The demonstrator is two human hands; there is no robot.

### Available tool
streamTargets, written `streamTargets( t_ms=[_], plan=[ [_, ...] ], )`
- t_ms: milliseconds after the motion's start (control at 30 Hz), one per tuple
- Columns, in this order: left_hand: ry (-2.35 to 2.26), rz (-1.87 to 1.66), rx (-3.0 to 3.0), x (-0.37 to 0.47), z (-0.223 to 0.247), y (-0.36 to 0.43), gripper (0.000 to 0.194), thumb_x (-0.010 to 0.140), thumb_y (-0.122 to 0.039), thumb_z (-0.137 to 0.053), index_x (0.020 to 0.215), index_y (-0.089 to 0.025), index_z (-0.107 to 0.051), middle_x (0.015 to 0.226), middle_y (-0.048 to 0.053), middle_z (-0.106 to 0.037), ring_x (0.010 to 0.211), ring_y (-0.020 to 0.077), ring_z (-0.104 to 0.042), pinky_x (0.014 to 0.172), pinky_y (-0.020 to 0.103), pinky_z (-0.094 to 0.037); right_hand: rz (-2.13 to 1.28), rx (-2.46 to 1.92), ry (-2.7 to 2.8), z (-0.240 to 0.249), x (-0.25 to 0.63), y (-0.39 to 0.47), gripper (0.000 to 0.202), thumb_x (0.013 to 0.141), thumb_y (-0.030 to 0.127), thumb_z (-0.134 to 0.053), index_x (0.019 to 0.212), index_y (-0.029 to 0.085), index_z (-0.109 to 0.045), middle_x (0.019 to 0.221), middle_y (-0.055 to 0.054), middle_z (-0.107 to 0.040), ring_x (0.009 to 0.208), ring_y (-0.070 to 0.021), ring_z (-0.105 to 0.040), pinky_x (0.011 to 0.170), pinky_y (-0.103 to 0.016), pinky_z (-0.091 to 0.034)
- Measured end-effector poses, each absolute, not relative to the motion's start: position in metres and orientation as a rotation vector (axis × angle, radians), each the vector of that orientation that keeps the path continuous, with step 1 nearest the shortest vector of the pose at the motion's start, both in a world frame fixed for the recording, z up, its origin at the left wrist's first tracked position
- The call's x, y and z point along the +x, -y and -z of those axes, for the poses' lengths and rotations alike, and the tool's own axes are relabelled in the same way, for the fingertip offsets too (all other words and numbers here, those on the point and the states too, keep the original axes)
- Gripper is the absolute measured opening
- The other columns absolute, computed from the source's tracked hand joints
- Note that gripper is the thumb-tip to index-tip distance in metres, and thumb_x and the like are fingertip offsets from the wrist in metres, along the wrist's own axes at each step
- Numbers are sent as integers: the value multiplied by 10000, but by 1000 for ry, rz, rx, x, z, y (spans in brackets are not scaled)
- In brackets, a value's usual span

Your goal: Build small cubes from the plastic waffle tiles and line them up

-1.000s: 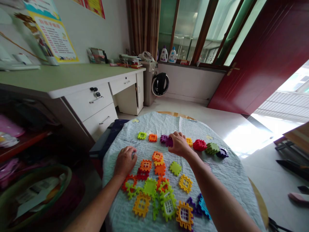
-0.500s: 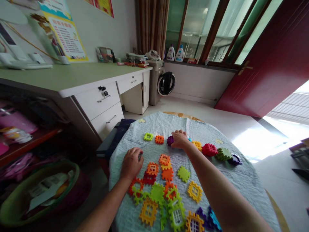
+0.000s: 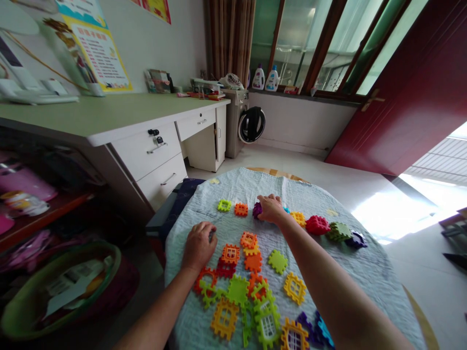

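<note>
My right hand point(image 3: 270, 209) reaches to the far part of the table, its fingers on a purple toothed building tile point(image 3: 257, 210) that they partly cover. Left of it in the same row lie an orange tile point(image 3: 241, 209) and a lime green tile point(image 3: 224, 205). On the right side follow a yellow tile point(image 3: 298, 218), a red stack point(image 3: 317, 225), a green stack point(image 3: 339, 232) and a dark purple stack point(image 3: 356, 239). My left hand point(image 3: 200, 245) rests curled on the cloth, with a small dark bit showing at its fingers.
A loose pile of tiles point(image 3: 238, 290) in several colours lies nearest me on the cloth-covered round table point(image 3: 317, 287). A desk point(image 3: 120, 112) stands at the left, with a basket point(image 3: 113, 272) below. A washing machine point(image 3: 235, 121) and a red door point(image 3: 397, 92) are beyond.
My right hand has moved very slightly left over the purple tile. The left hand and the tiles stay where they were.
</note>
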State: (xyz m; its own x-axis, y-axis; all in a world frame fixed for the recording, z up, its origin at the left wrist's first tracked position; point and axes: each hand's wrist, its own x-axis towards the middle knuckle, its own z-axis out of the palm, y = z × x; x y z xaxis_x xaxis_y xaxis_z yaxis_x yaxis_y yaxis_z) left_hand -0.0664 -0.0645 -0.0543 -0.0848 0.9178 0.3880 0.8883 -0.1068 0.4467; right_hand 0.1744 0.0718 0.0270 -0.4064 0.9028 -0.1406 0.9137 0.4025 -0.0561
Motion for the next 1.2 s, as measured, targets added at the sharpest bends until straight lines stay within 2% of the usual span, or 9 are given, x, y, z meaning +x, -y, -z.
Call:
streamTargets(
  t_ms=[100, 300, 433, 500, 567, 733, 833, 967, 1200],
  plan=[
    [-2070, -960, 2093, -66, 54, 65, 125, 807, -186, -516, 887, -219, -606, 996, 74, -651, 992, 258, -583, 928, 403, -464, 199, 1673, -2563, -28, 172, -70, 556, 676, 291, -696, 1203, 182, -555, 1093, -121, -673, 1124, -326, -480, 917, -419, -298],
    [-2072, -973, 2099, -66, 54, 64, 134, 801, -185, -510, 884, -216, -610, 988, 75, -653, 983, 256, -585, 932, 405, -464, 200, 1829, -2761, -44, 190, -41, 646, 734, 360, -675, 1331, 185, -496, 1305, -134, -580, 1185, -317, -462, 975, -443, -336],
    [-2067, -994, 2125, -68, 57, 62, 132, 794, -177, -507, 871, -210, -610, 987, 82, -657, 987, 259, -590, 935, 406, -463, 360, 1965, -3062, -46, 238, 5, 430, 850, 296, -542, 1270, 204, -544, 1187, -94, -641, 1082, -227, -567, 936, -358, -427],
    [-2053, -990, 2148, -68, 58, 62, 130, 794, -179, -506, 868, -207, -609, 982, 84, -658, 978, 258, -591, 928, 404, -466, 439, 2093, -3003, -35, 269, 26, 347, 864, 313, -520, 1188, 211, -591, 1072, -75, -678, 951, -208, -620, 857, -332, -472],
    [-2047, -977, 2167, -69, 57, 62, 129, 793, -179, -506, 867, -206, -609, 980, 83, -660, 971, 256, -591, 922, 402, -468, 411, 2177, -2896, -15, 300, 41, 306, 846, 321, -523, 1111, 211, -630, 1039, -78, -689, 932, -218, -633, 843, -334, -484],
    [-2057, -959, 2176, -67, 55, 63, 136, 782, -173, -506, 861, -205, -613, 980, 86, -661, 979, 257, -588, 930, 403, -463, 170, 2352, -2527, 43, 351, 56, 432, 816, 409, -547, 1173, 178, -627, 1230, -145, -620, 1109, -308, -564, 949, -428, -441],
    [-2064, -951, 2176, -66, 54, 63, 135, 784, -172, -504, 855, -206, -614, 980, 86, -662, 972, 251, -590, 931, 398, -463, 74, 2355, -2431, 64, 358, 61, 481, 881, 459, -466, 1270, 197, -574, 1342, -140, -549, 1220, -319, -491, 1008, -464, -389],
    [-2075, -936, 2184, -67, 55, 63, 131, 786, -169, -503, 850, -210, -610, 977, 82, -658, 989, 246, -594, 937, 387, -462, 24, 2310, -2406, 73, 355, 65, 513, 936, 474, -367, 1348, 205, -511, 1399, -122, -503, 1297, -296, -424, 1080, -452, -316],
    [-2073, -936, 2192, -67, 57, 63, 132, 794, -177, -504, 862, -206, -614, 980, 83, -655, 992, 251, -589, 934, 394, -464, 5, 2319, -2372, 70, 351, 66, 565, 948, 520, -321, 1362, 182, -501, 1403, -135, -497, 1307, -299, -409, 1084, -449, -310]
  ],
)
